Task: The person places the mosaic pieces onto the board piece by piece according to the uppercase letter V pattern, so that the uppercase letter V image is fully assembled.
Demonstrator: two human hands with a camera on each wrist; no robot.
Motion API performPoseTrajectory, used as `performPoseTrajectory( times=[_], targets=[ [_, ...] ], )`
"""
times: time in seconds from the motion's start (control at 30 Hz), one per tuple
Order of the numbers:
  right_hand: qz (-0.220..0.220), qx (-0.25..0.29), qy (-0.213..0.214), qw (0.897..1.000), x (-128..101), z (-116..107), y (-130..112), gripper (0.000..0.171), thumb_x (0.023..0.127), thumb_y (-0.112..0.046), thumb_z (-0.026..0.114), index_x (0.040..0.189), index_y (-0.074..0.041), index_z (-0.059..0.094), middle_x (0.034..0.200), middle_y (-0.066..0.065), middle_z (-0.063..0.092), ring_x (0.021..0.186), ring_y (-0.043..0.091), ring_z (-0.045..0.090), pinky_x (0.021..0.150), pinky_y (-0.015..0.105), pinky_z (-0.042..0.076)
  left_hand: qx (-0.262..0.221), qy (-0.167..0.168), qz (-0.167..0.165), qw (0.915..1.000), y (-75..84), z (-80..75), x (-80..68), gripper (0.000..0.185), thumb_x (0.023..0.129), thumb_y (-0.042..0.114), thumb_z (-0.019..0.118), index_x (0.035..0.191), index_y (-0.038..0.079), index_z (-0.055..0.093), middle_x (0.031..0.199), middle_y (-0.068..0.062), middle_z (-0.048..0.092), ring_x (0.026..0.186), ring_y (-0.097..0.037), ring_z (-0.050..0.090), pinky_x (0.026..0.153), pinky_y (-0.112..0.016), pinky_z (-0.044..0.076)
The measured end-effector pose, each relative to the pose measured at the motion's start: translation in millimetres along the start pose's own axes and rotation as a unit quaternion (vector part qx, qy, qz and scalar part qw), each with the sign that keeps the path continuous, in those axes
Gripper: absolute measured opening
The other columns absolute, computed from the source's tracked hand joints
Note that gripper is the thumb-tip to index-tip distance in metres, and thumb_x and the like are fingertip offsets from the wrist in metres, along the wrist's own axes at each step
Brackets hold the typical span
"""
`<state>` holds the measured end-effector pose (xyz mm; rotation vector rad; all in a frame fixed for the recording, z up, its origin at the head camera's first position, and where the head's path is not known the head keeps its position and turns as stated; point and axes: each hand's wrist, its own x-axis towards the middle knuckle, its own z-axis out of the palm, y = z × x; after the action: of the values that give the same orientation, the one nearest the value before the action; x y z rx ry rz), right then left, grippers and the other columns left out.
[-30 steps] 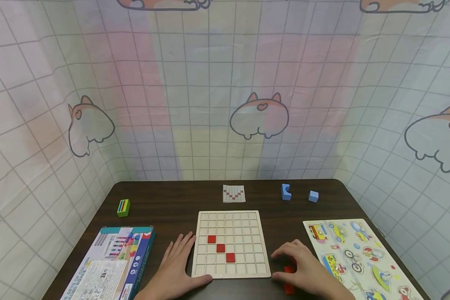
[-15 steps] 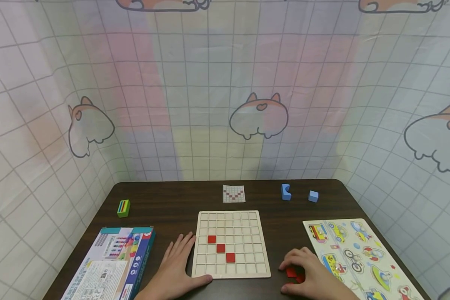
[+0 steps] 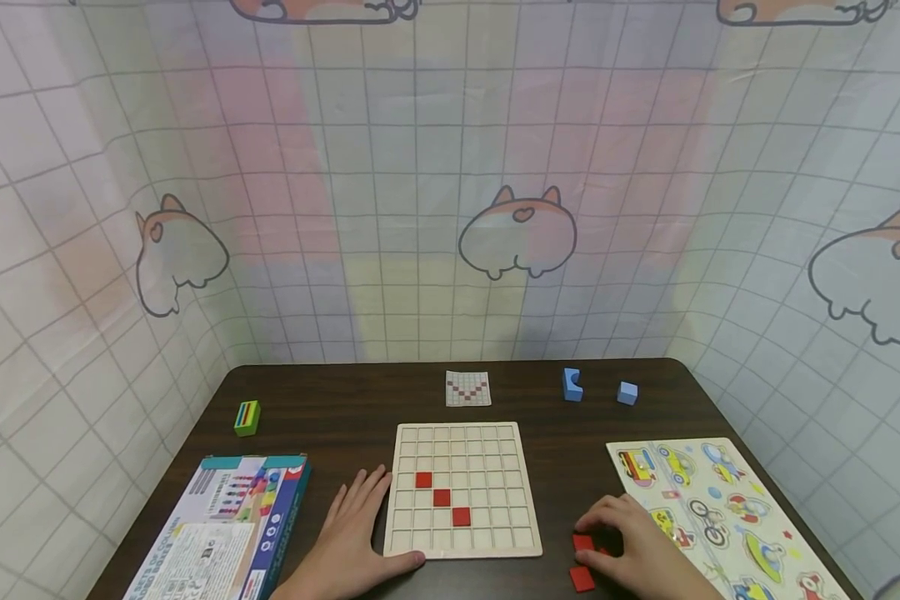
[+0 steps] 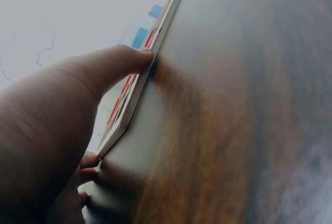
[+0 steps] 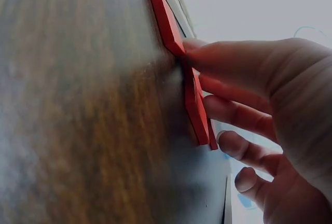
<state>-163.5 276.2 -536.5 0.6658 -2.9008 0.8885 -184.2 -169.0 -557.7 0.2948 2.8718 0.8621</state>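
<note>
In the head view, a cream grid board lies mid-table, with three red square tiles set in a diagonal. My left hand rests at its lower left corner, fingers straight along the left edge. In the left wrist view the thumb presses against the board's near edge. To the right of the board, my right hand pinches a red square tile between thumb and index finger, low at the table. Other red tiles lie close by, one loose tile nearer me and others partly behind the fingers.
A pattern card lies behind the board. Two blue blocks stand at the back right. A picture puzzle board lies right, partly under the right forearm. At left are a boxed toy and a small green block.
My right hand has moved to the right, away from the board, among the red tiles. These have been spread apart, and one is now pinched. The left hand stays put.
</note>
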Motion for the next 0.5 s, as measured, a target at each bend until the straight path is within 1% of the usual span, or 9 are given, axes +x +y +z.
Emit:
performPoseTrajectory(
  times=[0.23,0.33,0.5],
  targets=[
    [-0.001,0.002,-0.021,1.0,-0.3,-0.2,4.3,0.019,0.093,-0.045,0.091,0.106,-0.035,0.081,0.105,-0.021,0.07,0.099,0.002,0.057,0.085,0.03,0.054,-0.002,-0.002,0.001,1.0,-0.2,0.8,-0.5,0.135,0.074,0.094,0.077,0.176,0.019,0.032,0.185,-0.009,0.029,0.174,-0.043,0.014,0.136,-0.076,0.01],
    [-0.003,0.002,-0.017,1.0,0.7,1.0,4.7,0.017,0.094,-0.045,0.09,0.104,-0.035,0.081,0.104,-0.02,0.07,0.098,0.002,0.057,0.083,0.03,0.053,-0.003,-0.001,0.001,1.0,-0.2,0.9,-0.4,0.135,0.073,0.094,0.077,0.176,0.018,0.033,0.184,-0.009,0.029,0.174,-0.043,0.015,0.136,-0.077,0.01],
    [-0.001,-0.005,-0.007,1.0,3.2,3.4,2.1,0.015,0.095,-0.047,0.088,0.103,-0.038,0.079,0.102,-0.024,0.069,0.096,-0.002,0.054,0.081,0.029,0.052,-0.002,0.0,0.001,1.0,-0.9,0.8,-0.1,0.135,0.073,0.094,0.077,0.176,0.018,0.033,0.184,-0.009,0.03,0.174,-0.043,0.015,0.136,-0.077,0.01]
  ],
)
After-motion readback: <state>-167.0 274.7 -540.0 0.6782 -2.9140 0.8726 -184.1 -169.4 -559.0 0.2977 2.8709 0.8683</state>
